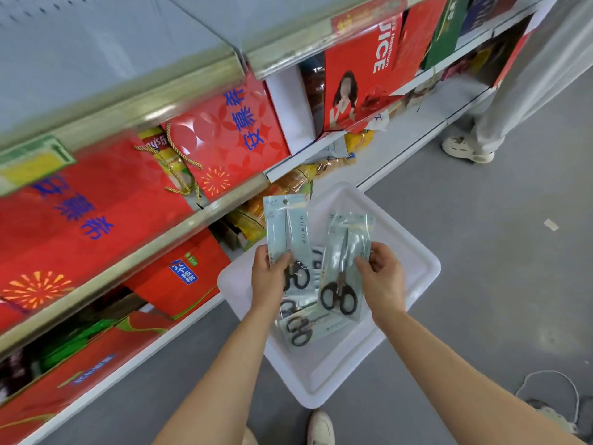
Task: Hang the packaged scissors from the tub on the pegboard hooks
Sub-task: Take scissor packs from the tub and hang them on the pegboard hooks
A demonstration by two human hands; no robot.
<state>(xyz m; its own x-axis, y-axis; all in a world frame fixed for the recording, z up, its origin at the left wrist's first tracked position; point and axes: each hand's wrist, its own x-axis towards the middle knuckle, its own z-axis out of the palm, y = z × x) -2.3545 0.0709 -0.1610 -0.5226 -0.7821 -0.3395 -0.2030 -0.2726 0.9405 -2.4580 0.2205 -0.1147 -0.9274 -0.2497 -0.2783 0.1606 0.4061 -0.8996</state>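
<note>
Pickup step: we hold one pack (286,229) per hand, fingers (282,259) pinching, above tub (414,252); next, lift to pegboard (64,43) hooks.

Store shelving (205,216) runs diagonally across the left and top, packed with red gift boxes (96,220) with blue lettering; one red bag with gold rope handles (224,139) stands on the middle tier, and a red juice box with a printed figure (356,81) sits further along to its right. Snack bags (288,184) lie on the shelving's lower tier. Grey floor (481,236) beside the shelving, with another person's pale shoe and trouser leg (471,149) at its far end and a white cord loop (552,390) well off it, bottom right.
</note>
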